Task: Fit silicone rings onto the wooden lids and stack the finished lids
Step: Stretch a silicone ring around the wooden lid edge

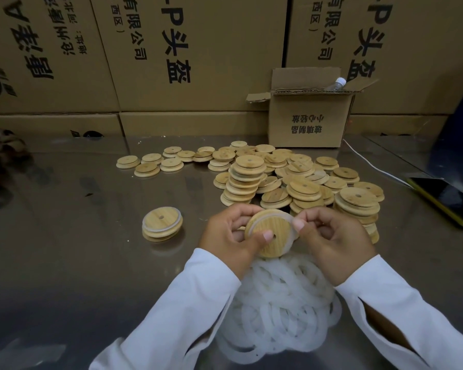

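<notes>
Steel table (64, 263), stacked printed cartons (198, 49) behind, dim light

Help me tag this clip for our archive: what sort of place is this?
Probably a packing or assembly workshop in a storeroom: printed cartons stacked along the back, a steel worktable heaped with wooden lids, and a pile of silicone rings.

1. Everything is being seen through one wide-angle camera worn on the head.
2. It is being aimed forward and down across the metal table (64, 263) toward the wall of cardboard boxes (211, 62).
3. The left hand (230, 236) and right hand (332, 239) are being framed close, low at centre.
</notes>
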`<state>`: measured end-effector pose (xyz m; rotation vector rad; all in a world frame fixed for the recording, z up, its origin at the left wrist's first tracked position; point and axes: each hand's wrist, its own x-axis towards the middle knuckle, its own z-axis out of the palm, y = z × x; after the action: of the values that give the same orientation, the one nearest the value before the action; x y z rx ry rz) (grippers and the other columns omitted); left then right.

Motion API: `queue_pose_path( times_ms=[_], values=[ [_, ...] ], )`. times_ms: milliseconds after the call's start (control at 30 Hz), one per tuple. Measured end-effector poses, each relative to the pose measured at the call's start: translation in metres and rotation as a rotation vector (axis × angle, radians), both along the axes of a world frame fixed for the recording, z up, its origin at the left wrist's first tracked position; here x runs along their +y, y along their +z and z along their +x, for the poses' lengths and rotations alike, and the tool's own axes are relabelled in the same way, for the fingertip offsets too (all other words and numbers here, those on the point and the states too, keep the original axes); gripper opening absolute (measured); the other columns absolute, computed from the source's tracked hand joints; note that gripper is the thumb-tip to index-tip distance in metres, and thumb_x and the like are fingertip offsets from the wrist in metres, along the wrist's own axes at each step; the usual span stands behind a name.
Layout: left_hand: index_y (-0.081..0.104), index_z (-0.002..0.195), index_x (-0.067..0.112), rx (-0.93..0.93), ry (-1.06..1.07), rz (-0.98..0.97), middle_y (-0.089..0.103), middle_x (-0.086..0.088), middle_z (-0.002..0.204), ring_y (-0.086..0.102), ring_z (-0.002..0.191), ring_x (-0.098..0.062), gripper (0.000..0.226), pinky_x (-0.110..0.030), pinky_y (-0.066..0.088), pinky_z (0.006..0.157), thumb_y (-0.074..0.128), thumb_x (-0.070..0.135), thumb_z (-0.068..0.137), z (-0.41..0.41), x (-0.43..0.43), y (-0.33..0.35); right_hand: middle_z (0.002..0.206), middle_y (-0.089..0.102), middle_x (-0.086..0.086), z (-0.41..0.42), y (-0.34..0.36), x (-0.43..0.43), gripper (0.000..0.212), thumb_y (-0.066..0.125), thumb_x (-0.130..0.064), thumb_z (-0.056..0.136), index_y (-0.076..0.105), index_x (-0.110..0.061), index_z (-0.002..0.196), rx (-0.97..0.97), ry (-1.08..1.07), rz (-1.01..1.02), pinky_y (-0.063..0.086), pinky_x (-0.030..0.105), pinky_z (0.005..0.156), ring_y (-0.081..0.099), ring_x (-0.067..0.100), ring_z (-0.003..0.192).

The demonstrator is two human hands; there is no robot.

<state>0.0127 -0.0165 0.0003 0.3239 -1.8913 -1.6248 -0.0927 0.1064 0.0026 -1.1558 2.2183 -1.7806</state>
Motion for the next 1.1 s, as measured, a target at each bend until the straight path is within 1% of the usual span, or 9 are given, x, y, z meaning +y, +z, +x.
queue_pose_path(
  times_ms=[167,300,367,500,633,800,867,933,1100],
  values=[
    [0.063,0.091,0.018,0.018,0.013,0.018,0.071,0.001,0.086,0.069,0.075,-0.009,0.026,-0.018,0.053,0.067,0.068,-0.002,0.075,0.002,-0.001,0.000,0.058,0.051,-0.004,-0.003,0.000,0.000,0.021,0.062,-0.010,0.083,0.061,-0.025,0.069,0.003,0.008,0.021,0.037,0.015,0.052,0.042,0.009,0.053],
    [0.063,0.089,0.017,0.049,0.060,0.065,0.071,0.002,0.082,0.068,0.074,-0.009,0.025,-0.018,0.053,0.065,0.070,-0.002,0.074,-0.001,0.003,-0.005,0.064,0.057,0.015,-0.001,0.000,0.000,0.018,0.064,-0.010,0.081,0.063,-0.024,0.070,0.056,0.006,-0.006,0.038,0.013,0.050,0.045,0.012,0.055],
    [0.062,0.087,0.016,0.058,0.092,0.099,0.071,0.002,0.079,0.068,0.073,-0.009,0.025,-0.019,0.054,0.064,0.070,-0.002,0.073,-0.003,0.005,-0.008,0.067,0.057,0.019,0.001,0.000,0.001,0.016,0.066,-0.010,0.078,0.065,-0.024,0.071,0.058,0.022,-0.037,0.039,0.014,0.050,0.045,0.013,0.054],
    [0.061,0.089,0.015,0.049,0.143,0.235,0.072,-0.005,0.081,0.069,0.070,-0.015,0.025,-0.029,0.058,0.060,0.075,0.003,0.072,-0.005,0.002,-0.008,0.061,0.054,-0.001,0.006,-0.004,-0.002,0.023,0.071,-0.012,0.074,0.060,-0.032,0.073,0.123,0.011,0.004,0.038,0.016,0.049,0.046,0.013,0.050],
    [0.060,0.090,0.014,0.009,0.077,0.298,0.072,-0.004,0.080,0.068,0.072,-0.019,0.035,-0.039,0.057,0.068,0.075,0.013,0.058,-0.006,0.001,-0.009,0.063,0.057,-0.003,0.008,-0.004,-0.003,0.015,0.069,-0.018,0.074,0.060,-0.029,0.071,0.173,-0.085,-0.018,0.038,0.013,0.049,0.050,0.016,0.054],
    [0.064,0.089,0.017,0.009,0.083,0.192,0.070,-0.002,0.085,0.067,0.078,-0.011,0.026,-0.024,0.055,0.068,0.073,0.016,0.064,-0.007,0.004,-0.012,0.059,0.056,-0.007,0.009,0.000,-0.003,0.016,0.069,-0.010,0.076,0.062,-0.021,0.066,-0.003,0.032,0.003,0.038,0.016,0.049,0.046,0.008,0.049],
    [0.063,0.088,0.016,0.001,0.088,0.146,0.069,-0.004,0.087,0.065,0.075,-0.008,0.020,-0.019,0.052,0.067,0.074,0.007,0.074,-0.007,0.004,-0.011,0.057,0.056,-0.002,0.009,0.002,-0.003,0.016,0.068,-0.008,0.076,0.063,-0.018,0.065,-0.098,0.063,0.002,0.039,0.017,0.046,0.047,0.011,0.048],
    [0.063,0.089,0.015,-0.008,0.077,0.113,0.068,-0.004,0.087,0.065,0.074,-0.006,0.018,-0.016,0.051,0.066,0.068,0.001,0.078,-0.006,0.003,-0.008,0.057,0.058,0.005,0.008,0.005,-0.001,0.015,0.067,-0.007,0.076,0.064,-0.015,0.064,-0.193,0.076,-0.022,0.040,0.017,0.045,0.048,0.014,0.047],
    [0.064,0.092,0.011,-0.007,0.025,0.085,0.068,-0.008,0.085,0.065,0.069,-0.005,0.016,-0.017,0.051,0.059,0.065,0.001,0.079,-0.001,0.000,0.003,0.042,0.054,-0.005,0.008,0.012,-0.001,0.017,0.064,0.000,0.078,0.063,-0.008,0.064,-0.338,0.105,-0.113,0.041,0.012,0.044,0.047,0.004,0.038]
  ],
)
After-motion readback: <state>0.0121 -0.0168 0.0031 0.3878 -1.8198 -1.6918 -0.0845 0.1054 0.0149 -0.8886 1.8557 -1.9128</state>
